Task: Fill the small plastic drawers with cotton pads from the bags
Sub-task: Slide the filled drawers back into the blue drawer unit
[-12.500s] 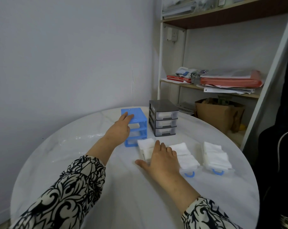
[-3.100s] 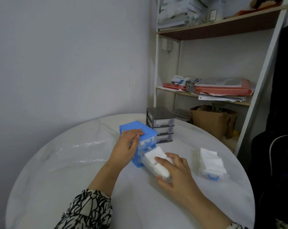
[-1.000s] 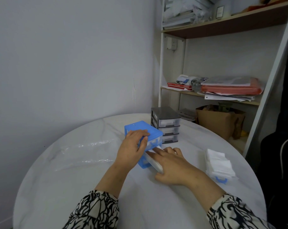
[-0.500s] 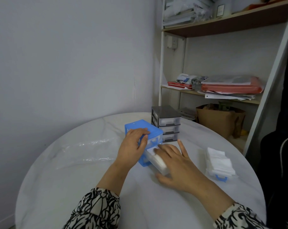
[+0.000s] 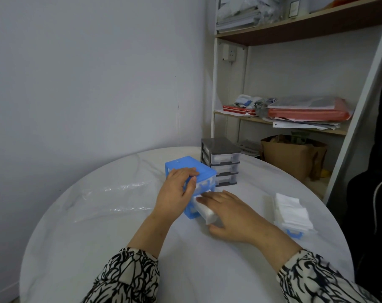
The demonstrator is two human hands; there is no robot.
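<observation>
Round white table (image 5: pixel 185 259) carried everything. Grey unit (image 5: pixel 220 160) sat at the far edge, blue unit (image 5: pixel 189 169) just in front. Left hand (image 5: pixel 174 193) gripped the blue unit's top corner. Right hand (image 5: pixel 227 213) lay flat-fingered over a half-out drawer (image 5: pixel 204 212) of pads. Another filled drawer (image 5: pixel 291 213) sat apart, right.

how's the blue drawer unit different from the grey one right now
The blue drawer unit has a left hand gripping it and a drawer sticking partly out; the grey drawer unit stands untouched, drawers all in. Blue is nearer, grey further back. Both are small, with clear drawers.
</observation>
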